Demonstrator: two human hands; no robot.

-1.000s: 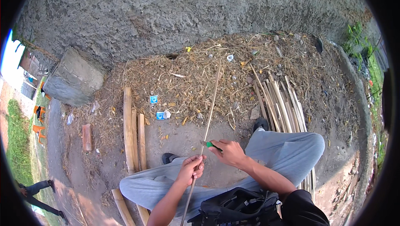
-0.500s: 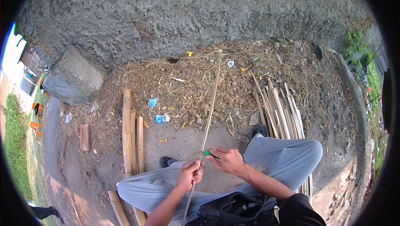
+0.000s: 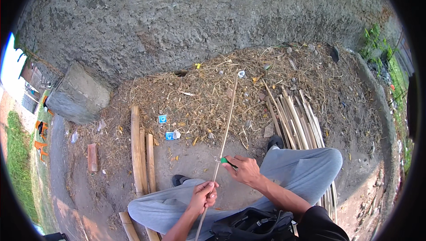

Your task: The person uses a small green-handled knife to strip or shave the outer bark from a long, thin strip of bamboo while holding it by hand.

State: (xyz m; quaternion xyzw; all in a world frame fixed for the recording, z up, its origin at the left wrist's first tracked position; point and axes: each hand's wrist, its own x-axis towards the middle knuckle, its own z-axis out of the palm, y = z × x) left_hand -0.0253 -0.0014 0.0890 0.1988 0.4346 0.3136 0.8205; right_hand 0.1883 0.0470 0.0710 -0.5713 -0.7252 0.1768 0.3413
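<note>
A long, thin bamboo strip (image 3: 229,120) runs from my lap out over the littered ground, tilted slightly right at its far end. My left hand (image 3: 204,197) is closed round its nearer part. Just beyond, my right hand (image 3: 244,170) is closed on a small green-handled tool (image 3: 224,159), perhaps a knife. The tool's working end meets the strip's right side; its blade is too small to make out. Both hands are between my spread knees, in grey trousers (image 3: 301,167).
Split bamboo strips (image 3: 298,119) lie bundled by my right leg, thicker bamboo pieces (image 3: 137,152) by my left. A brick (image 3: 92,157), blue packets (image 3: 163,119) and dry shavings litter the ground. A concrete block (image 3: 82,92) stands against the rough wall (image 3: 199,19).
My left hand and the strip have shifted a little toward me. My right hand, still on the green-handled tool, stays almost in place, so the gap between the hands is wider.
</note>
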